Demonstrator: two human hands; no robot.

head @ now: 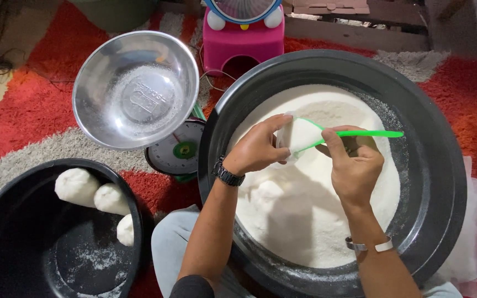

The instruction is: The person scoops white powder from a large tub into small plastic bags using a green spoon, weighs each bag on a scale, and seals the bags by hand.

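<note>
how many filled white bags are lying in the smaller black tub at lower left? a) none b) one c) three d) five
c) three: three rounded white bags lie side by side along the upper inner wall of the smaller black tub, with only scattered white powder on its bottom besides them.

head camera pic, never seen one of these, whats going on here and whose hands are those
This single picture comes from a camera on a person's head, looking down at their own two bare hands. The left hand holds a small clear bag part-filled with white powder. The right hand holds a green scoop at the bag's mouth. Below them is a big black tub of powder. To the left sit a steel bowl on a scale, and a second black tub holding three filled bags.
</note>
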